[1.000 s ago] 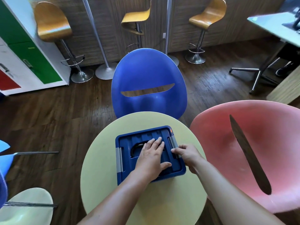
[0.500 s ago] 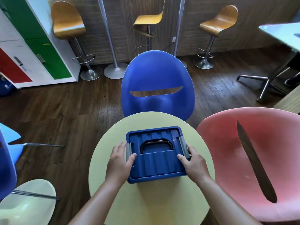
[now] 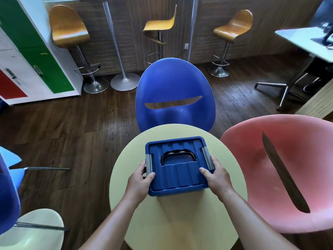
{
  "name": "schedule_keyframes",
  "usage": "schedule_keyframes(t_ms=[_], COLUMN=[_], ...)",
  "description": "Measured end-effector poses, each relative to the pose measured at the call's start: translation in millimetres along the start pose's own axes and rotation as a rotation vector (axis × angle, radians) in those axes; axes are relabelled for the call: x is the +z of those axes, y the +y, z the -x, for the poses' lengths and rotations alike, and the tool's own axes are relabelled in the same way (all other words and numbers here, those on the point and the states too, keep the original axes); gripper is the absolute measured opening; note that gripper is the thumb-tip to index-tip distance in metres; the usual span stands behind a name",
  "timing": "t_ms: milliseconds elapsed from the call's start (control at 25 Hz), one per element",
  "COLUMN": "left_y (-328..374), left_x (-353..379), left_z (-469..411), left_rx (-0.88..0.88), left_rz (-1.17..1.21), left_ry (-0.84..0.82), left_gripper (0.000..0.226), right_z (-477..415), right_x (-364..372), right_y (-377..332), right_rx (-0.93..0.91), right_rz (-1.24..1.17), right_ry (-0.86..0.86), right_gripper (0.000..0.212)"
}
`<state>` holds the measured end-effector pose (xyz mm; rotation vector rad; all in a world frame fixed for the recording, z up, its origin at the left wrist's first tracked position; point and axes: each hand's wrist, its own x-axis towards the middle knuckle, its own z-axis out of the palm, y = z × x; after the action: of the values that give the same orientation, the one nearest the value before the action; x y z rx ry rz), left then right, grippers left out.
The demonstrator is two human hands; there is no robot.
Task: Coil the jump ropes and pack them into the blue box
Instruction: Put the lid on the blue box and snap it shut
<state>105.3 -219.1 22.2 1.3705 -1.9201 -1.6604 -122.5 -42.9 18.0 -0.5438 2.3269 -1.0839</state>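
A blue box with its lid closed stands in the middle of a round pale-yellow table. A black handle lies flat in the lid's recess and grey latches sit at both sides. My left hand grips the box's left side, thumb on the lid by the grey latch. On the opposite side my right hand grips the box the same way, thumb on the lid. No jump rope is in view.
A blue chair stands behind the table and a pink chair to its right. Pale and blue seats are at the lower left. Bar stools, poles and a coloured cabinet line the back.
My left hand left the top of the lid and went to the box's left side; my right hand settled on the right side. Both now grip the box.
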Motion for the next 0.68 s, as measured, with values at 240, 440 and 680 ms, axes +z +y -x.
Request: schedule_keyframes(t_ms=[240,440,680], left_y=[0,8,30], left_x=[-7,-23,-33], left_z=[-4,-12,17], left_rx=[-0.008,-0.023,0.106], left_rz=[-0.035,-0.175,-0.257], left_ry=[-0.032,-0.015,0.050], left_gripper=[0.063,0.059,0.042], right_z=[0,-2,14], right_x=[-6,-19,-38], right_y=[-3,-13,-14], right_rx=[0.012,0.063,0.032], right_rz=[0.073,0.101,0.166], right_ry=[-0.008,-0.049,0.057], right_gripper=[0.071,0.064,0.052])
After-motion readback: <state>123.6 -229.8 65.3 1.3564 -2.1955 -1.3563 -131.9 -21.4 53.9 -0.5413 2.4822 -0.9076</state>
